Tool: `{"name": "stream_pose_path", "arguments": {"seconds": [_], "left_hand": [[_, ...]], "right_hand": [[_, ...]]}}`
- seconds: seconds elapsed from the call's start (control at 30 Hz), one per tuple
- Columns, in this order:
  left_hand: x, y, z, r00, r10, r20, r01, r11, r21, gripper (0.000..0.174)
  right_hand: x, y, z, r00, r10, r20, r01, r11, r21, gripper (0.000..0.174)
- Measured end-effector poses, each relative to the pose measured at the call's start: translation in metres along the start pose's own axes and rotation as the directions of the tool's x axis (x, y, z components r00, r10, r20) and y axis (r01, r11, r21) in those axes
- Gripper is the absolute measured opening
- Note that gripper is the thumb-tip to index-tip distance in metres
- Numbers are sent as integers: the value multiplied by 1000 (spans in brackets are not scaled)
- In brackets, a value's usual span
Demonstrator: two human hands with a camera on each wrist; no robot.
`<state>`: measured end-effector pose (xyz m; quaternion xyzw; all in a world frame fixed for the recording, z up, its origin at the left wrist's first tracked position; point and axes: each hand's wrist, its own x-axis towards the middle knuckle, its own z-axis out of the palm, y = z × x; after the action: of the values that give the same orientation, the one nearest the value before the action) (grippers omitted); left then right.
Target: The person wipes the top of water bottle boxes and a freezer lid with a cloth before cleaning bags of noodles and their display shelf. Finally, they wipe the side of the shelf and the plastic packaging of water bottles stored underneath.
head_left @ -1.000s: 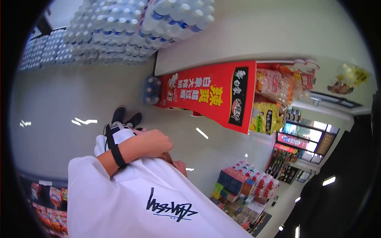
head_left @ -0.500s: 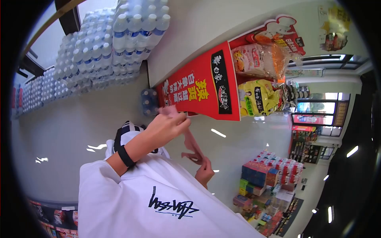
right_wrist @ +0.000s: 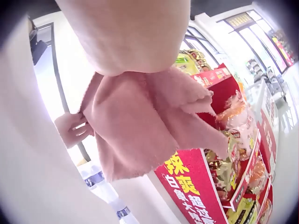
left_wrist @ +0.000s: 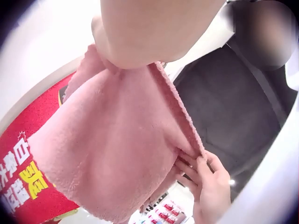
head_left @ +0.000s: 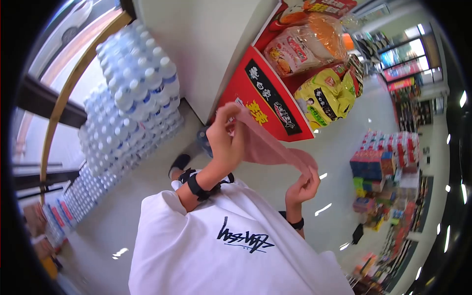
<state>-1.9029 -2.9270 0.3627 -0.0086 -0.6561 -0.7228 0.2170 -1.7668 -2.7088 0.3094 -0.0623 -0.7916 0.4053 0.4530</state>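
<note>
A pink fuzzy cloth [head_left: 265, 145] is stretched between the two hands in the head view. At its upper-left end, the left hand [head_left: 227, 142] pinches it; the right hand [head_left: 301, 189] pinches the lower-right end. The left wrist view shows the cloth [left_wrist: 117, 140] spread below the left hand [left_wrist: 145, 35], whose fingertips are hidden, and the right hand [left_wrist: 210, 186] gripping its edge. Folds of the cloth [right_wrist: 131, 119] drape under the right hand [right_wrist: 128, 37] in the right wrist view, with the left hand [right_wrist: 72, 129] at the far corner.
Behind the cloth is a red display stand [head_left: 241, 88] holding noodle packs [head_left: 327, 96]. Stacked water bottles [head_left: 142, 73] line the left side near a window. Stacked boxes [head_left: 371, 164] stand on the floor to the right. A pale wall or pillar [head_left: 191, 44] adjoins the stand.
Both hands have risen from near the waist and moved apart, and the cloth between them has opened out. The view has turned, bringing the bottles and window further in.
</note>
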Motion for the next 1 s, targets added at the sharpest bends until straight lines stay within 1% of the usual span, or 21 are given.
{"name": "stream_pose_path", "arguments": {"seconds": [0.07,0.1,0.13,0.2,0.23,0.27,0.3,0.37,0.4,0.43,0.47,0.5,0.53,0.63,0.67,0.73,0.77,0.87,0.93,0.97,1.0], "left_hand": [[29,-4,0,999,-15,38,16,1000,-23,27],[46,-4,2,999,31,-5,-32,997,-77,27],[62,-9,3,996,77,-53,-83,988,-133,28],[83,-35,4,995,93,42,-88,990,-110,33],[95,-50,13,983,169,64,-166,984,-59,40],[107,-61,23,965,243,96,-243,970,-15,47],[119,-68,34,964,231,130,-230,973,-23,47],[141,-83,61,923,313,225,-300,950,-91,63],[147,-96,75,914,304,269,-284,953,-109,63],[150,-113,89,886,344,311,-349,936,-42,68],[151,-125,99,856,377,353,-411,911,23,73],[148,-136,105,831,354,430,-426,901,81,71],[145,-143,109,820,327,469,-406,911,74,71],[143,-157,127,821,498,280,-553,815,171,71],[139,-159,129,813,496,305,-556,817,154,71],[134,-166,131,873,378,307,-415,908,64,72],[137,-175,134,843,452,290,-498,860,107,76],[125,-187,132,858,400,324,-470,864,179,79],[124,-209,141,837,451,310,-513,843,159,84],[122,-220,147,784,567,253,-609,783,130,82],[116,-232,150,719,666,201,-692,714,110,79]], "right_hand": [[15,-32,32,991,-121,56,131,951,-279,34],[18,-38,46,992,-94,88,114,959,-259,51],[20,-41,64,995,-82,57,94,960,-262,51],[22,-41,92,992,94,87,-82,988,-130,63],[25,-41,106,991,114,70,-103,984,-147,63],[33,-39,123,991,16,130,31,935,-353,66],[41,-35,139,975,-61,215,170,829,-533,69],[48,-14,166,973,53,223,100,777,-622,70],[49,-1,177,960,147,238,59,726,-685,72],[47,14,188,963,177,204,20,707,-707,72],[43,26,196,983,94,159,55,675,-736,71],[37,38,199,992,15,128,89,637,-766,71],[33,44,202,992,58,111,52,617,-785,71],[32,59,209,995,-86,58,98,601,-793,67],[30,65,210,997,-70,37,71,591,-804,67],[30,77,214,981,-193,13,121,562,-818,66],[25,79,215,984,-180,-2,100,558,-823,66],[23,97,219,980,-197,-39,83,573,-816,67],[19,117,226,967,-255,4,135,502,-854,74],[27,127,233,962,-271,-20,123,500,-857,74],[29,135,239,960,-263,-90,79,568,-819,67]]}}
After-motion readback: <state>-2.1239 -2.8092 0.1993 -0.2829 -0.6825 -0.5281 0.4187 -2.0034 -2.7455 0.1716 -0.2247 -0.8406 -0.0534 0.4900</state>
